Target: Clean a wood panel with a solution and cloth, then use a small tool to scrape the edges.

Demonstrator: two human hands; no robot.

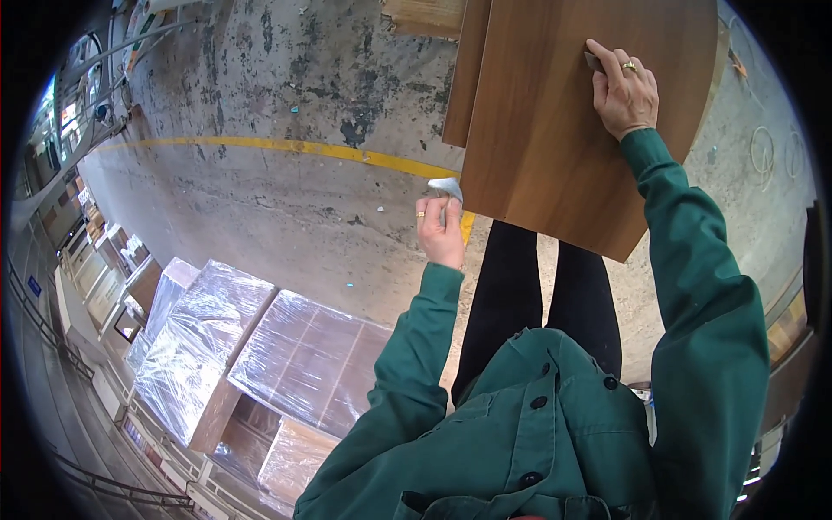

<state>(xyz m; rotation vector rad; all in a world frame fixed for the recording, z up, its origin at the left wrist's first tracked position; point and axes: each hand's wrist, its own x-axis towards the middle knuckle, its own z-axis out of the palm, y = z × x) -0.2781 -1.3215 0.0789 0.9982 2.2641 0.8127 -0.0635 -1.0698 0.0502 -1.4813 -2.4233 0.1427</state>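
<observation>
A brown wood-grain panel (542,130) lies in front of me, its near corners close to my legs. My right hand (626,94) rests on its upper right part, fingers closed on a small flat grey piece (594,61). Most of that piece is covered by the fingers, so its exact kind is unclear. Just off the panel's near left corner, my left hand (440,232) pinches a crumpled whitish-grey cloth (446,186). Another brown panel (459,108) shows along the left edge, lower than the top one.
Film-wrapped stacks (303,347) stand at the lower left. A yellow line (329,150) crosses the worn concrete floor. A piece of light wood (425,16) lies beyond the panels. Thin looped cord (763,156) lies on the floor at the right.
</observation>
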